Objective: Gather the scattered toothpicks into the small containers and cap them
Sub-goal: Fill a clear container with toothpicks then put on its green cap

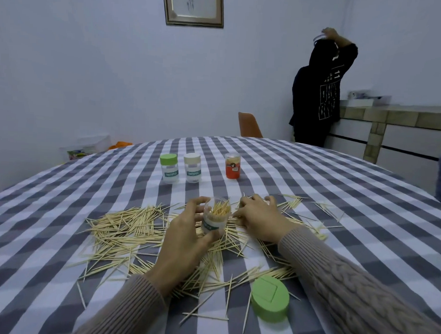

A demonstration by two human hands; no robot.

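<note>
My left hand (184, 238) grips an open clear container (216, 216) that stands tilted in the middle of the table and is partly filled with toothpicks. My right hand (259, 217) lies just right of it on the scattered toothpicks (127, 228), fingers curled over some of them. Its green cap (269, 299) lies loose on the cloth near my right sleeve. Further back stand a green-capped container (170, 168), a beige-capped container (193, 167) and an orange container (232, 166) with a clear lid.
A round table with a grey and white checked cloth (48, 273) carries everything. Toothpicks spread widely around both hands. An orange chair (249, 125) stands behind the table. A person in dark clothes (316, 100) stands at a counter at the back right.
</note>
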